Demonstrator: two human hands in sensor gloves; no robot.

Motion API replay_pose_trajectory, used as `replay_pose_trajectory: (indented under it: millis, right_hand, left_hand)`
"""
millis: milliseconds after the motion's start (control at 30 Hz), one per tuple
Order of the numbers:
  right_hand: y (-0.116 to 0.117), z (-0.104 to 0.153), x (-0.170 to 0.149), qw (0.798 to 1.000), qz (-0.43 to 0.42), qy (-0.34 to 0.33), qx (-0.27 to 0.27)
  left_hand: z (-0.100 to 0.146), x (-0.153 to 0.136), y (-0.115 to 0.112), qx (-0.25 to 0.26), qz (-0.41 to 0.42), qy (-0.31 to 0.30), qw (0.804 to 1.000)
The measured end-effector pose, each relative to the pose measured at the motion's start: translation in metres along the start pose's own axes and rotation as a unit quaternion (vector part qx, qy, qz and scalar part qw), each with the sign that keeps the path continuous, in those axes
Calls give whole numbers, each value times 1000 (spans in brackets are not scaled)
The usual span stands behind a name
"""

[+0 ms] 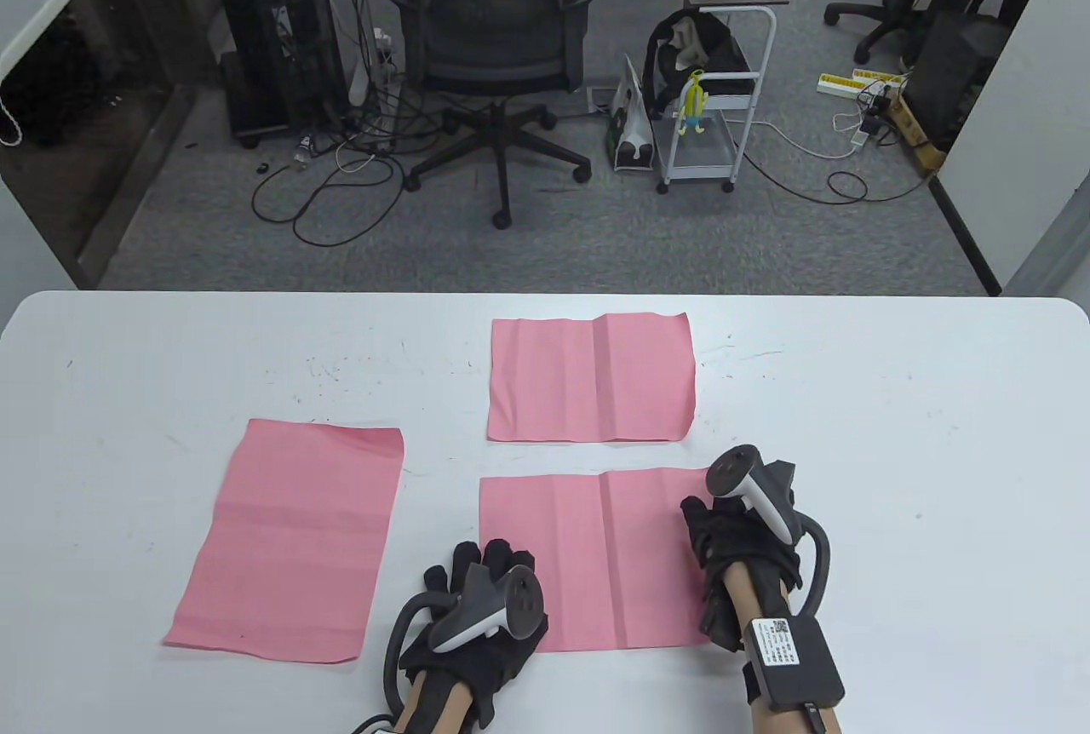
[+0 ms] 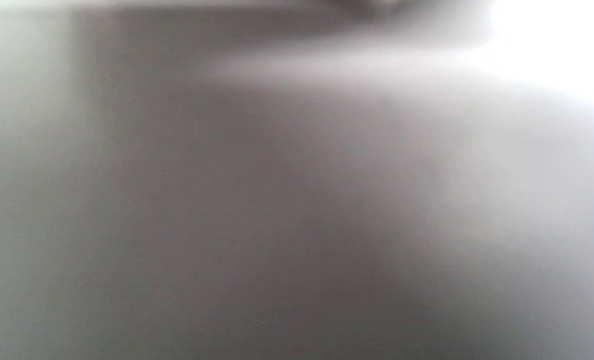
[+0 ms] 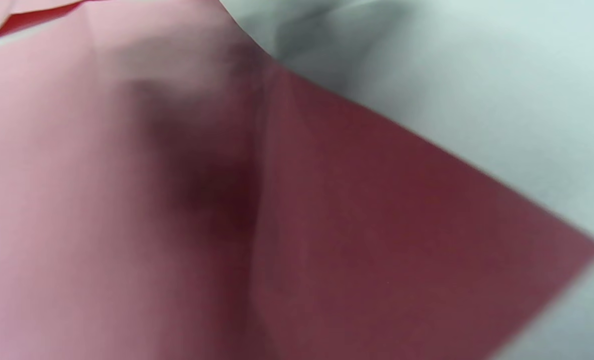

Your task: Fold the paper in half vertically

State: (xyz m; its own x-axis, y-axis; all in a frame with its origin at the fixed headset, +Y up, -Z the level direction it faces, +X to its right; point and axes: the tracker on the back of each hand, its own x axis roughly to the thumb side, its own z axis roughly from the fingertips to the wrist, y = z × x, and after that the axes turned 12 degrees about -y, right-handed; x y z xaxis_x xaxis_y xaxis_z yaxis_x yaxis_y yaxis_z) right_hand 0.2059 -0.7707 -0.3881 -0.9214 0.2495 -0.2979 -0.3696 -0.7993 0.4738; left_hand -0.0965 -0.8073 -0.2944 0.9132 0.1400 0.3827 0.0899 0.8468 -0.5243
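The near pink paper (image 1: 596, 559) lies flat on the white worktop (image 1: 894, 427), not folded yet, with a crease down its middle. The left hand (image 1: 477, 606) rests on its near left corner. The right hand (image 1: 741, 547) is at its right edge. I cannot tell if any fingers are pinching it. Next, one side must be lifted over to meet the other. The paper looks thin and soft. Two more pink sheets (image 1: 289, 538) lie nearby.
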Motion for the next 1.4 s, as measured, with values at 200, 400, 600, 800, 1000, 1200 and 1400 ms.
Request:
replay_pose_trajectory:
  millis: [200, 400, 600, 800, 1000, 1200, 1400]
  right_hand:
    - [10, -20, -9, 999, -23, -2, 34]
    - [14, -19, -4, 1000, 6, -2, 0]
    - [14, -15, 2, 999, 31, 6, -39]
    - [2, -13, -18, 988, -142, -61, 20]
    - [-9, 14, -31, 951, -253, -158, 84]
    - [-2, 42, -20, 862, -401, -288, 116]
    - [18, 60, 14, 821, -430, -359, 108]
  left_hand:
    - [0, -1, 0, -2, 3, -2, 1000]
    - [0, -1, 0, -3, 4, -2, 1000]
    - [0, -1, 0, -4, 4, -2, 1000]
    - [0, -1, 0, -4, 6, -3, 1000]
    - [0, -1, 0, -5, 6, -4, 1000]
    - [0, -1, 0, -5, 6, -2, 1000]
    - [-1, -1, 0, -2, 6, -2, 1000]
